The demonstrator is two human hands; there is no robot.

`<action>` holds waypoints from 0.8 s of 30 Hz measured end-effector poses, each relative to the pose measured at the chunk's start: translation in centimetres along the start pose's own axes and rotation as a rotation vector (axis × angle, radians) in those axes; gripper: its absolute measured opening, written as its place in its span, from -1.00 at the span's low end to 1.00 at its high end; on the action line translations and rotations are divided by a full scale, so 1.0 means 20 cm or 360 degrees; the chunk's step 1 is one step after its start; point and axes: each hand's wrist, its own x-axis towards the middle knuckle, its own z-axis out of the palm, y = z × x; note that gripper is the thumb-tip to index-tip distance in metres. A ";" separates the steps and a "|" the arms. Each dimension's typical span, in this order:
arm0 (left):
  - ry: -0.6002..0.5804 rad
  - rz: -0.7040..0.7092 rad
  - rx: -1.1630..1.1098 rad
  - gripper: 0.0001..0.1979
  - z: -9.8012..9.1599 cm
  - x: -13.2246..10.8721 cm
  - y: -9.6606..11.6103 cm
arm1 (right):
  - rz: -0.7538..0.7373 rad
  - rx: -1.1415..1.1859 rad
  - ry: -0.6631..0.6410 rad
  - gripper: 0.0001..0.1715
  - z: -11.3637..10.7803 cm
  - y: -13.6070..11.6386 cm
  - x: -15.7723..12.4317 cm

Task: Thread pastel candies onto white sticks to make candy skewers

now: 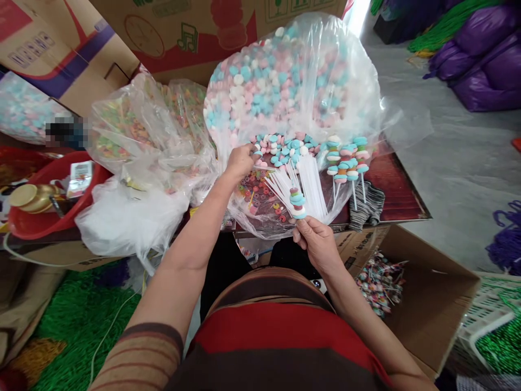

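Observation:
My right hand (pixel 315 239) is closed around the lower end of a candy skewer (pixel 298 203), held upright. Blue, white, green and reddish-brown pieces are stacked on it. At the left edge of a loose pile of pink, blue and white marshmallow candies (pixel 291 146), my left hand (pixel 243 158) pinches a marshmallow at its fingertips. White sticks (pixel 311 184) lie fanned out between the hands. Small coloured ring candies (pixel 260 190) are scattered on clear plastic below my left hand. Finished-looking candy skewers (pixel 348 163) lie side by side to the right of the sticks.
A large clear bag of marshmallows (pixel 285 81) stands behind the pile. Bags of orange-green candy (pixel 150 119) and a red basin (pixel 52 195) are at left. A striped glove (pixel 367 205) lies near the table's right edge (pixel 402 190). Below stands an open cardboard box (pixel 427 293) containing wrapped lollipops.

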 end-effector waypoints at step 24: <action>-0.0327 0.0030 -0.2088 -0.53 0.04 -0.46 0.07 | -0.0118 0.0022 0.0216 -0.49 0.07 -0.12 0.10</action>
